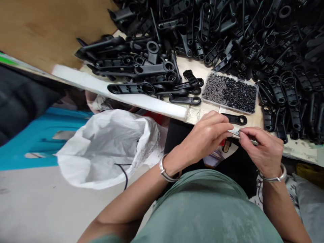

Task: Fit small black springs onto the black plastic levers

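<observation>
My left hand and my right hand meet at the table's front edge, fingertips pinched together. Between them is a tiny dark part, too small to name, over a pale strip at the edge. A single black plastic handle piece lies just beyond my fingers. Behind it stands a clear shallow tray filled with small black screws or pellets. Both wrists wear silver bangles.
A big heap of black plastic handle parts covers the table's back and right side. A white foam strip runs along the table edge. An open white plastic sack sits on the floor at left, beside a blue stool.
</observation>
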`<state>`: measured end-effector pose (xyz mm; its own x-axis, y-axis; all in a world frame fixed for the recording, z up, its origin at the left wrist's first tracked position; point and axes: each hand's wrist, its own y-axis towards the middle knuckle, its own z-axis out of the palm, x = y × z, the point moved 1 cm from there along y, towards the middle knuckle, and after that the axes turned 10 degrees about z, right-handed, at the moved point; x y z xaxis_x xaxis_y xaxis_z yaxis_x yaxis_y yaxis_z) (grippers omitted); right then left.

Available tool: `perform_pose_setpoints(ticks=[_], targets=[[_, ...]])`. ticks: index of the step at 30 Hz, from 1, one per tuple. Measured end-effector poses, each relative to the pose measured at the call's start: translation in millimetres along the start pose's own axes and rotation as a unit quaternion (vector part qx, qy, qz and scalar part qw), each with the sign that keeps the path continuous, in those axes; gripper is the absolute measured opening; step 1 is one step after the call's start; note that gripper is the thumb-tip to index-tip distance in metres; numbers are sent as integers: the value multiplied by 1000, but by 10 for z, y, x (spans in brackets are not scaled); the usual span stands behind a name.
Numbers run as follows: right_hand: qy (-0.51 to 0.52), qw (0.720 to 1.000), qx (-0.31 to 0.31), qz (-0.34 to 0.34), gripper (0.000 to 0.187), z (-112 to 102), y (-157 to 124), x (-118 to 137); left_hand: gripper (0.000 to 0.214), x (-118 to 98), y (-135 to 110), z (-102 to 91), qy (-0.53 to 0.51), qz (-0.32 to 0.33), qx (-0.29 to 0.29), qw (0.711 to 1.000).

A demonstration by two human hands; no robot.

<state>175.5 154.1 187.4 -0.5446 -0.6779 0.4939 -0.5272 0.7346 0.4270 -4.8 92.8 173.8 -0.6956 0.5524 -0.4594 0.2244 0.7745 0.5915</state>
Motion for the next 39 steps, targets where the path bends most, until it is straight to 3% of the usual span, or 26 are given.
perform_pose_setpoints(ticks=[3,6,10,17,29,39], targets=[[-22,999,-27,28,7,-58,-11,-88,15,68,-20,29,124,-5,21,992],[-56,997,-47,36,7,-100,-3,-173,15,147,-26,123,172,-8,44,984],[-92,995,-39,17,8,-112,23,-239,19,172,-40,229,137,-11,33,990],[-113,993,-7,-21,9,-31,65,-262,26,114,-55,245,111,2,7,994],[-221,971,12,-86,17,60,155,-223,18,138,-84,276,85,8,-21,996],[-354,929,104,-40,20,86,216,-24,20,150,-92,331,74,-1,-23,997]])
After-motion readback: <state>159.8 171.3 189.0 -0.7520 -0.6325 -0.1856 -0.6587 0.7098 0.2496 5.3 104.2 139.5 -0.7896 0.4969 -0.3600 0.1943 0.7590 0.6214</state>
